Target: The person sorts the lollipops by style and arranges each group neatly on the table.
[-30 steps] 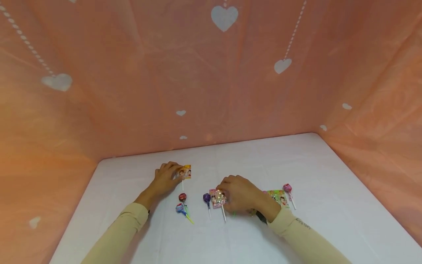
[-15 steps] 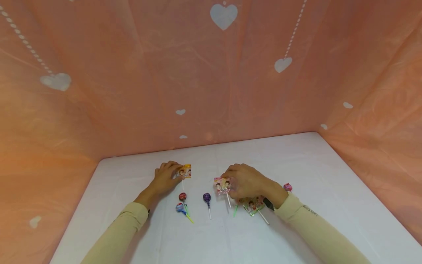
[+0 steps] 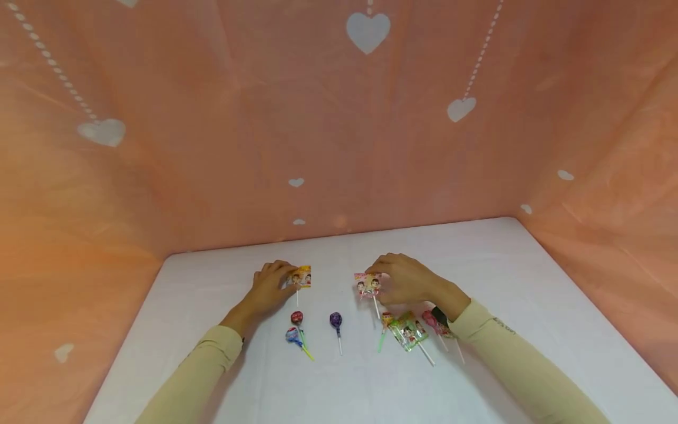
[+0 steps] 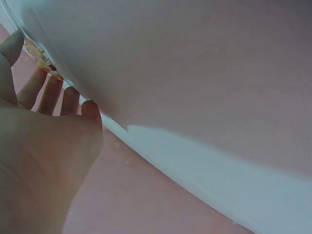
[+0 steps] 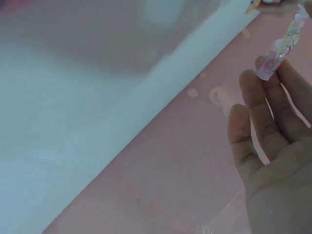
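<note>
In the head view my left hand point(image 3: 272, 287) pinches a flat lollipop in a yellow-orange packet point(image 3: 304, 277), its white stick pointing down. The left wrist view shows that packet point(image 4: 41, 56) between thumb and fingers. My right hand point(image 3: 410, 280) holds a flat lollipop in a pink packet point(image 3: 368, 285), raised off the table with its stick toward me. Part of this pink wrapper point(image 5: 279, 54) shows at the fingertips in the right wrist view. Below the hands lie a red lollipop point(image 3: 296, 318), a blue lollipop point(image 3: 292, 335) and a purple lollipop point(image 3: 336, 320).
Under and beside the right forearm lie an orange lollipop point(image 3: 386, 320) with a green stick, a green-packet lollipop point(image 3: 409, 333) and a pink lollipop point(image 3: 429, 318). Another stick shows near the right cuff. All lie on a white-covered table point(image 3: 296, 388), backed by a peach curtain point(image 3: 318, 129) with hearts.
My right hand has lifted the pink-packet lollipop from beside the purple one and carried it away from me and slightly right, uncovering the lollipops beneath. The left hand stays in place.
</note>
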{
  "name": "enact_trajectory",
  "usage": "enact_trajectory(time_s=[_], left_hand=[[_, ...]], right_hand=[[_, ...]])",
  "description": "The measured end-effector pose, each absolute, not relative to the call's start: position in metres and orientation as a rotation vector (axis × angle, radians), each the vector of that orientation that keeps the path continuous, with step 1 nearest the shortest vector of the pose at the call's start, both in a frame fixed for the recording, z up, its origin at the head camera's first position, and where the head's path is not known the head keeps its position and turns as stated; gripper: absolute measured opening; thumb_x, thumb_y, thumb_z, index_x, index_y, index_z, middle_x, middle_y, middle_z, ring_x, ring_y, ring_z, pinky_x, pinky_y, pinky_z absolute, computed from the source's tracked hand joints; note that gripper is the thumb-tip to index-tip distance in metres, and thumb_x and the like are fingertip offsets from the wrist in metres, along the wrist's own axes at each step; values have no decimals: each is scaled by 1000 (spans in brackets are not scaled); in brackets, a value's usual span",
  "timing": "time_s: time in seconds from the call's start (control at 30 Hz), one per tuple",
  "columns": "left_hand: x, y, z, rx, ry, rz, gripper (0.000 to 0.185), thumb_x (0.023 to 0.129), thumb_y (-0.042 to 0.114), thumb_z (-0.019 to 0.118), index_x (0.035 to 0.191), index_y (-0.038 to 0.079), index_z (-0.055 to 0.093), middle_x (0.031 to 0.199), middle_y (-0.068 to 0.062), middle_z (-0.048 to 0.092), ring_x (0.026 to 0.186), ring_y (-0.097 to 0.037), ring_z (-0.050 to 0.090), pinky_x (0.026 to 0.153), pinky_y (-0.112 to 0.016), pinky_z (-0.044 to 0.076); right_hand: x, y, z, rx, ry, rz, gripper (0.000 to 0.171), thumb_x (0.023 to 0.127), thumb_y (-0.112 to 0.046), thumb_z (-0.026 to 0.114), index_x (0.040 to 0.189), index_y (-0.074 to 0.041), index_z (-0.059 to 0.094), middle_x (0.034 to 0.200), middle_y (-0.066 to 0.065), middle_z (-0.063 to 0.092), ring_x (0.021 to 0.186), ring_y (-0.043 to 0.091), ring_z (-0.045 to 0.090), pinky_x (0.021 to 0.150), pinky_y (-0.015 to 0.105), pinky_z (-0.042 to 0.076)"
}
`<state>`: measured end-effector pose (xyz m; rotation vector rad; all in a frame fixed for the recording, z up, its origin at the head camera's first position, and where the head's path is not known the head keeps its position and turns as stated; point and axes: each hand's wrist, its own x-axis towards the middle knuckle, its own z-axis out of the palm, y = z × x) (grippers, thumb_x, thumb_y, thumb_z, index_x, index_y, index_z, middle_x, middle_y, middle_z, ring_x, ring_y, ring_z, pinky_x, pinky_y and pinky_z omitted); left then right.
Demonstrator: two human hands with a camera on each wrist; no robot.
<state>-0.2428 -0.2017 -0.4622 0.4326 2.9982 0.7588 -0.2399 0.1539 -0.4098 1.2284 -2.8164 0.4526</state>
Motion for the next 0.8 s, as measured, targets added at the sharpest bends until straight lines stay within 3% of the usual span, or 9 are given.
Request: enact_trajectory(time_s=[0.8], left_hand=[[-244, -204, -463, 437, 3029, 717, 49, 95, 34, 66, 139, 14, 56, 141, -8, 51, 132, -33, 42, 102, -54, 29]], right_hand=[[-279, 159, -429, 1259, -2787, 462, 52, 80, -37, 68, 126, -13, 68, 120, 4, 68, 115, 25, 62, 100, 45, 49]])
